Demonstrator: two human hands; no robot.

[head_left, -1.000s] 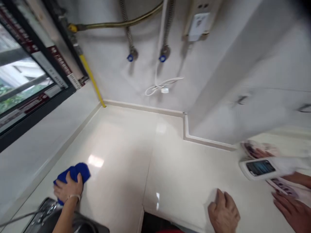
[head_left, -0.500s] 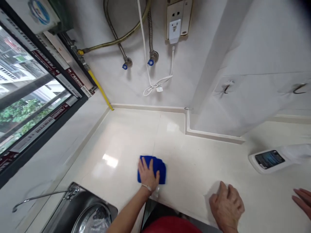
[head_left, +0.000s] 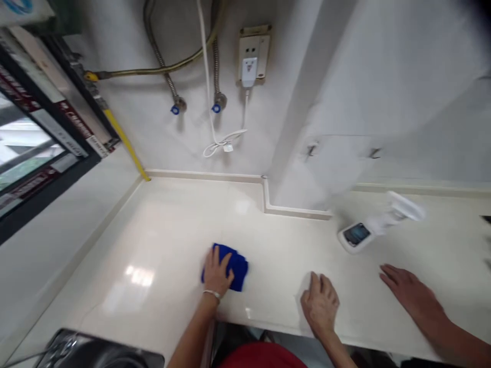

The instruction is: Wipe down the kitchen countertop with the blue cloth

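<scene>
Glossy cream countertop [head_left: 161,225] stretches out in front of me. My left hand [head_left: 217,273] presses flat on a bunched blue cloth [head_left: 238,268], holding it against the surface. My right hand [head_left: 320,302] rests open nearby, fingers slightly spread, holding nothing. Farther right, another person's hand [head_left: 412,292] lies open near a white handheld device [head_left: 356,235]. Beyond, blue-capped valves [head_left: 175,109] stand out from the white wall [head_left: 184,148].

**Royal-blue cloth [head_left: 233,268] on a cream worktop [head_left: 161,240]**
Yellow pipe [head_left: 123,143] at its far left corner; blue valve caps [head_left: 175,110] on white wall [head_left: 172,148].
</scene>
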